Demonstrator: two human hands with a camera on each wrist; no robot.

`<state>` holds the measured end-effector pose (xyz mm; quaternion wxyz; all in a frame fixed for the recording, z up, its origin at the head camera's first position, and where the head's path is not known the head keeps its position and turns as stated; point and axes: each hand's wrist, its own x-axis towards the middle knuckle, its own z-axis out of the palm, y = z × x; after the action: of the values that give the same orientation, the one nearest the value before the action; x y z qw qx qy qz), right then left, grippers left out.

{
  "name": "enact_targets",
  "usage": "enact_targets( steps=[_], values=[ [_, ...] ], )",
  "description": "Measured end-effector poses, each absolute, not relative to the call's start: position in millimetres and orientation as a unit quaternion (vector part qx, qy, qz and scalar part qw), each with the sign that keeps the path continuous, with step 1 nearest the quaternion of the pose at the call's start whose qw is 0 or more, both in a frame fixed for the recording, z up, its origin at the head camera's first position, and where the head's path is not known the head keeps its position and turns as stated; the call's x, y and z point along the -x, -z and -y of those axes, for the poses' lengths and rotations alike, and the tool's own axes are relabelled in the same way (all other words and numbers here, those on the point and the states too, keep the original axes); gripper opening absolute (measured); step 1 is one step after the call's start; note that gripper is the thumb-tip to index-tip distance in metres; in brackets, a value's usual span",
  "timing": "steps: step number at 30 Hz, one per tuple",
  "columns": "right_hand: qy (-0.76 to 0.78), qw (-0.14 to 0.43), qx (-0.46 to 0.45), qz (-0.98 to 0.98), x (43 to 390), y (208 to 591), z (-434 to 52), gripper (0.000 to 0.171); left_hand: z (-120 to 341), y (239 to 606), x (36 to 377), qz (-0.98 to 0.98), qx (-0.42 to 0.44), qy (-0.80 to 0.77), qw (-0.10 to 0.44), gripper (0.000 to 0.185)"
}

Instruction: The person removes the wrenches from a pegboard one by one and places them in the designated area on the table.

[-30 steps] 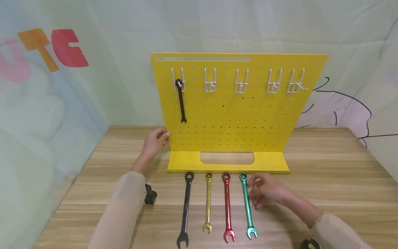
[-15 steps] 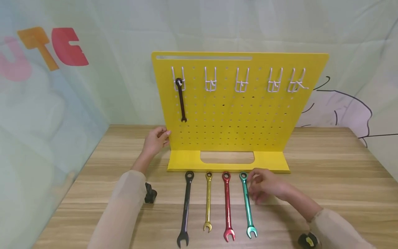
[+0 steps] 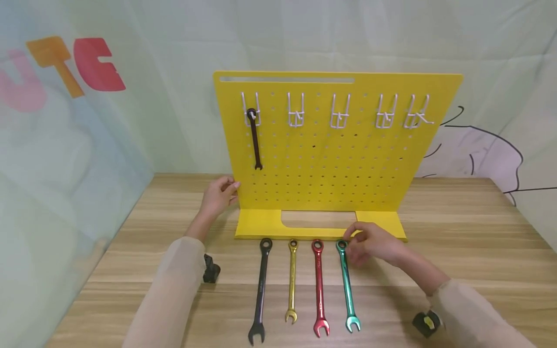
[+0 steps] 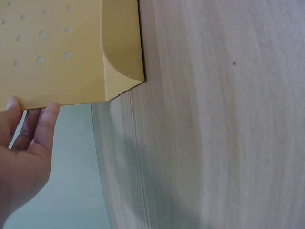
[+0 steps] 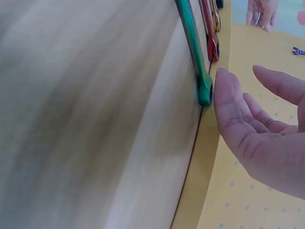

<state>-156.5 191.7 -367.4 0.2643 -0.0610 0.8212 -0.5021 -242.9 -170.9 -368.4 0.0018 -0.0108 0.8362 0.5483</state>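
Observation:
A yellow pegboard [image 3: 339, 164] stands upright on the wooden table [image 3: 457, 232]. My left hand [image 3: 219, 193] holds its left edge, thumb in front and fingers behind; the left wrist view shows my fingertips [image 4: 50, 112] against the board's edge [image 4: 57, 52]. Four wrenches lie in a row before the base: black [image 3: 261, 285], gold [image 3: 292, 280], red [image 3: 319, 285] and green [image 3: 346, 285]. My right hand [image 3: 354, 244] hovers at the green wrench's ring end with relaxed fingers. In the right wrist view a fingertip [image 5: 221, 83] is right beside that ring [image 5: 206, 93]; contact is unclear.
A small dark wrench [image 3: 255, 142] hangs from the leftmost white hook; the other white hooks [image 3: 296, 113] carry nothing. Small black devices sit at my left sleeve [image 3: 210, 270] and right sleeve [image 3: 426, 323]. Fabric backdrop walls close in the table's left and far sides.
My right hand has moved away from me along the green wrench, up to its ring end near the board's base. The left hand has stayed on the board's edge.

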Motion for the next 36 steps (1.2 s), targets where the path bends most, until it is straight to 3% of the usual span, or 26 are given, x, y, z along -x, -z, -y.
enact_targets(
  steps=[7,36],
  values=[
    [0.515,0.257,0.082,-0.813,165.3,358.6,-190.1,0.036,171.0,368.0,243.2,-0.838,0.011,-0.546,0.003,0.026],
    [0.518,0.216,0.197,-0.804,202.6,321.5,-148.6,0.045,170.2,366.5,241.1,-0.837,0.006,-0.548,0.002,0.026]
  ],
)
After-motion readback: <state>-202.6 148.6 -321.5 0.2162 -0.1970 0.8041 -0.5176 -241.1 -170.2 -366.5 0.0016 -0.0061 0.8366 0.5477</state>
